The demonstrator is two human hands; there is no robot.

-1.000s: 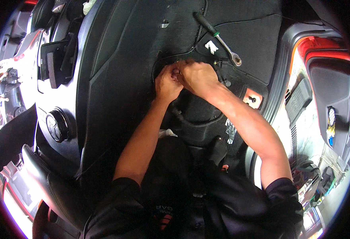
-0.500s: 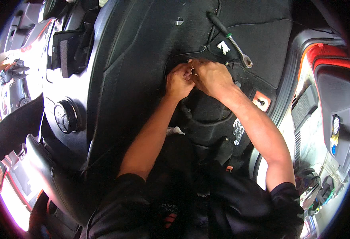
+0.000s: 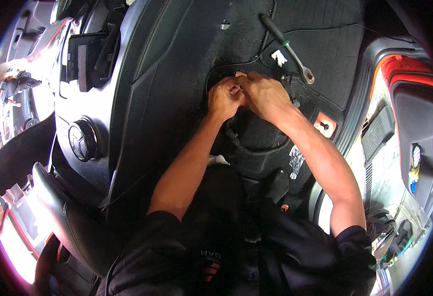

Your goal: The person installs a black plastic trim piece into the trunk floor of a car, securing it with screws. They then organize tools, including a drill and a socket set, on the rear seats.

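Note:
Over the dark car floor carpet [image 3: 177,74], my left hand [image 3: 224,102] and my right hand [image 3: 266,96] meet with fingertips together. Both are closed in a pinch; what lies between the fingers is too small and hidden to name. A thin black wire [image 3: 243,64] curves over the carpet and passes close beside my left fingers. Beyond my right hand lies a ratchet wrench [image 3: 295,55] with a black and green handle. Below my wrists a thicker black cable [image 3: 260,152] loops across the floor.
A white scrap [image 3: 278,58] lies near the ratchet. An orange-red plate with a hole [image 3: 325,124] shows by the door sill on the right. A black seat [image 3: 71,217] and a centre console with a round knob [image 3: 82,139] stand to the left. Silvery foil [image 3: 296,162] lies near my right forearm.
My hands stay together at nearly the same spot, with slight shifts of the fingers. The whole view has moved a little. At the far left, a person outside has changed posture.

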